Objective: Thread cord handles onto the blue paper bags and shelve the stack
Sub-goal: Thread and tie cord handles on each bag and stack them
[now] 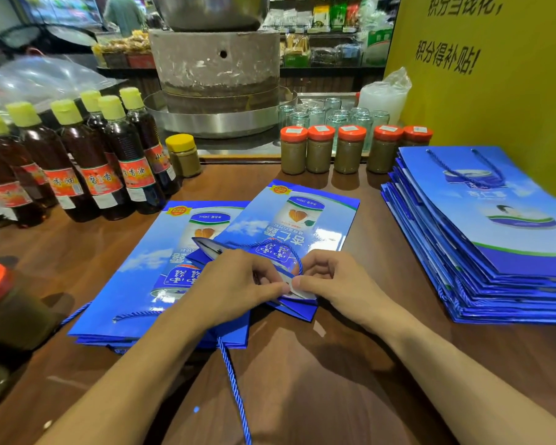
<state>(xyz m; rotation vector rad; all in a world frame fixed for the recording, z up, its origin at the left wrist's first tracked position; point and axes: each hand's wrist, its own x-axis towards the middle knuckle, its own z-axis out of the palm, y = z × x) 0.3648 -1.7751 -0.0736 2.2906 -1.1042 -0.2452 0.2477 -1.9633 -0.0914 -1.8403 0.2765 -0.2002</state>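
Two hands are working on one glossy blue paper bag [305,220], lying flat mid-table atop a thin pile of like bags [135,277]; the left hand [235,287] and right hand [331,281] are each pinching its opened top edge, fingers curled, thumb tips nearly meeting; one twisted blue cord [234,380] is trailing from beneath the left hand toward the viewer, and a second cord [265,243] is looping across the bag's face. At right a thicker stack of bags [495,252] is resting on the brown wooden table [318,396]; standing behind are five orange-lidded jars [321,149] and six yellow-capped dark bottles [90,162].
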